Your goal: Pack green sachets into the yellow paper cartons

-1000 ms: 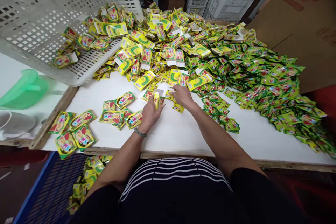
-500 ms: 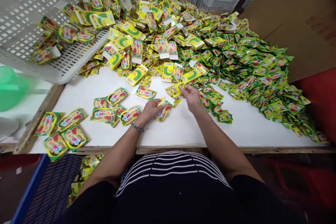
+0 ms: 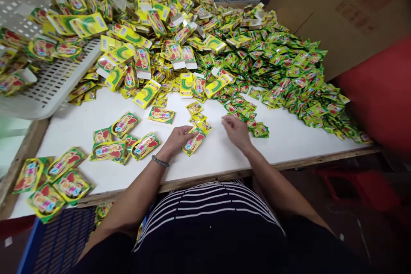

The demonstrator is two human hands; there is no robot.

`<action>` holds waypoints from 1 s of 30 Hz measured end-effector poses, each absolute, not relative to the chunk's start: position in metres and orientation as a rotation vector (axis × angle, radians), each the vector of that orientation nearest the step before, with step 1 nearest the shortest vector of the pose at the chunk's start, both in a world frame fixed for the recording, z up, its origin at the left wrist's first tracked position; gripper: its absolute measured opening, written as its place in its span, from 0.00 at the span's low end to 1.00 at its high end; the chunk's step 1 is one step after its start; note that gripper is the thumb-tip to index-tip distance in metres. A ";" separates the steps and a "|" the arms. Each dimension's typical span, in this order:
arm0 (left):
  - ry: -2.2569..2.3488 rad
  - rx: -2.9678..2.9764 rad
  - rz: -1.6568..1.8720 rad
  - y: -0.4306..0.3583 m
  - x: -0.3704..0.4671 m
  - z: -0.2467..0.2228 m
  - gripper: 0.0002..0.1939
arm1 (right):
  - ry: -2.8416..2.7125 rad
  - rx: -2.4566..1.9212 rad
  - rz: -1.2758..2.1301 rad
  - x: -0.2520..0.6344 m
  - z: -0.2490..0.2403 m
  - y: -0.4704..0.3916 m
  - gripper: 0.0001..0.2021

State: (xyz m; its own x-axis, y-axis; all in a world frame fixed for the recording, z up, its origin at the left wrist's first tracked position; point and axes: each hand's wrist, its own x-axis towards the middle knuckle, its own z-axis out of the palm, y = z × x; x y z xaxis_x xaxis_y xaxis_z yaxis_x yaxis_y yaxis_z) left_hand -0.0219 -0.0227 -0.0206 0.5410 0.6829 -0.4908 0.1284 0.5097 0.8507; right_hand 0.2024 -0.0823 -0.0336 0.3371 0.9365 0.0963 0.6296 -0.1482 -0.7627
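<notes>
My left hand [image 3: 180, 138], with a beaded bracelet at the wrist, holds a small yellow-green box [image 3: 194, 140] just above the white table. Small yellow packets [image 3: 197, 118] lie right behind that box. To the right, my right hand [image 3: 236, 130] hovers over the table with its fingers drawn together; whether anything small is between them is hidden. Beside it are loose green packets [image 3: 260, 129]. Several filled boxes [image 3: 107, 150] lie left of my left hand, and another group [image 3: 66, 184] is at the table's left corner.
A large heap of green packets [image 3: 276, 68] and yellow boxes [image 3: 150, 92] spans the back. A white perforated basket [image 3: 56, 94] stands tipped at the left. A blue crate [image 3: 61, 235] sits below the front edge. A cardboard box [image 3: 308, 13] and something red [image 3: 379, 90] are at the right.
The view has swung to the right. My right hand has moved away from the yellow packets behind the held box, and the yellow piece it was touching no longer shows at its fingertips.
</notes>
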 end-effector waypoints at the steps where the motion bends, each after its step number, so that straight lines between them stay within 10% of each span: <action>1: 0.962 1.002 0.395 -0.023 -0.021 -0.021 0.26 | -1.468 -1.942 0.403 0.217 -0.035 -0.085 0.15; 9: 0.963 0.946 0.434 -0.023 -0.018 -0.026 0.24 | -1.641 -2.047 0.187 0.256 -0.034 -0.072 0.14; 17: 0.891 1.032 0.504 -0.026 -0.027 -0.020 0.25 | -1.304 -1.527 1.022 0.188 -0.019 -0.063 0.14; 30: 0.841 1.005 0.561 -0.028 -0.029 -0.011 0.27 | -1.467 -1.589 0.774 0.158 -0.011 -0.060 0.13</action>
